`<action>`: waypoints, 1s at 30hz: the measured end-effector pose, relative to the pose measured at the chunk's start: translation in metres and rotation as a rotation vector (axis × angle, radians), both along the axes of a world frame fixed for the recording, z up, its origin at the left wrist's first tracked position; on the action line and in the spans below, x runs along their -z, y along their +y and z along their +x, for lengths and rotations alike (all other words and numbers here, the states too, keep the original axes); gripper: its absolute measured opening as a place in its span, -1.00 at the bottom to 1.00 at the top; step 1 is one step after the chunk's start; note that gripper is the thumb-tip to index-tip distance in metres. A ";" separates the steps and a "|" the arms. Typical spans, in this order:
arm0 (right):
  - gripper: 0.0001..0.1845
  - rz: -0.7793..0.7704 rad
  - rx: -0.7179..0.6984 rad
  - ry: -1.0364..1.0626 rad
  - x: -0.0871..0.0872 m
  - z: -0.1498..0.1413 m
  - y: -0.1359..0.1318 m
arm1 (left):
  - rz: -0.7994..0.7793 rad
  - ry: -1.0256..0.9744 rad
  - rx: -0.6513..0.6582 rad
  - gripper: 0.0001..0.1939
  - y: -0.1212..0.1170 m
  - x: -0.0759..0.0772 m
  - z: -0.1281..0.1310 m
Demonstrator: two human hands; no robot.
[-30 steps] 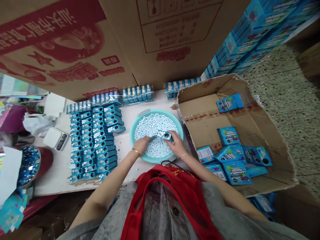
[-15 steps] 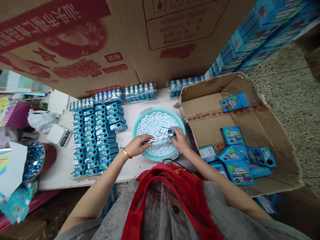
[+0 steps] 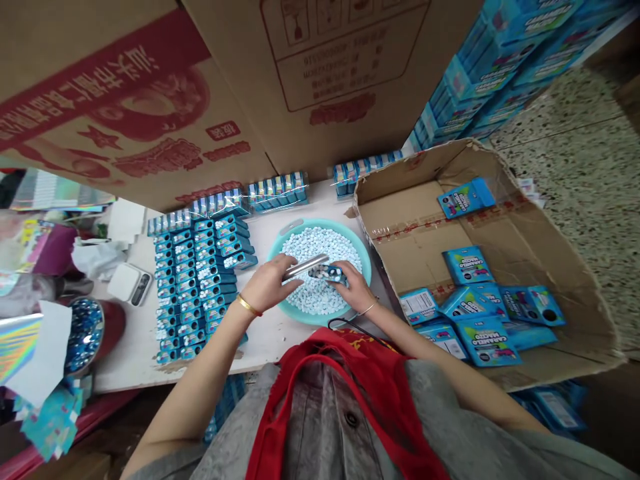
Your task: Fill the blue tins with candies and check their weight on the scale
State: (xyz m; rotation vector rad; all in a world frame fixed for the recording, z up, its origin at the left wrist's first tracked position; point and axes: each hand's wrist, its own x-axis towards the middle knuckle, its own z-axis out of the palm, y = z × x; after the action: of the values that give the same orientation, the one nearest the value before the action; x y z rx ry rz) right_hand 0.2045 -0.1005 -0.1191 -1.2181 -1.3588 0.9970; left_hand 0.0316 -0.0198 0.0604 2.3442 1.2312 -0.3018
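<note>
My left hand (image 3: pixel 270 283) is closed on a shiny metal scoop (image 3: pixel 306 266), held level over the candy. In my right hand (image 3: pixel 356 290) is a small blue candy box (image 3: pixel 334 273), its open end toward the scoop, with pale candies at its mouth. The scoop's far end lies right by the box; whether they touch I cannot tell. Both are above a turquoise basin (image 3: pixel 369 267) full of small pale-blue candies (image 3: pixel 320 303). To the left stand rows of small blue boxes (image 3: pixel 215 280) with round holes, some with candies showing at the top.
A cardboard carton (image 3: pixel 410 220) holding blue packets (image 3: pixel 467 265) stands at the right. Wrapped box packs (image 3: pixel 278 191) line the foot of a large carton (image 3: pixel 240 87). A white scale (image 3: pixel 129 283) and a red tub (image 3: pixel 107 327) are at the left.
My left hand has raised and turned the scoop, bringing it across to the box mouth. My right hand has shifted slightly down and tilted the box toward it. The view has swung a little.
</note>
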 end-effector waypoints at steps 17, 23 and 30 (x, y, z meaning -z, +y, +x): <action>-0.42 0.027 -0.243 0.004 -0.035 -0.020 -0.007 | 0.069 -0.555 -0.222 -0.68 -0.046 0.052 -0.033; -0.29 0.088 -0.371 -0.043 -0.056 -0.033 -0.015 | 0.066 -0.571 -0.365 -0.65 -0.063 0.043 -0.068; -0.48 0.002 -0.290 -0.029 -0.060 -0.018 -0.031 | 0.351 -0.425 -0.571 -0.64 -0.064 0.026 -0.158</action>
State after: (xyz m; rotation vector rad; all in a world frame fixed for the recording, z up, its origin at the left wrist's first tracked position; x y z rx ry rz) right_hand 0.1864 -0.1319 -0.0596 -1.0553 -1.5893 1.1815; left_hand -0.1265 -0.0841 0.0345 2.0364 1.7428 0.6100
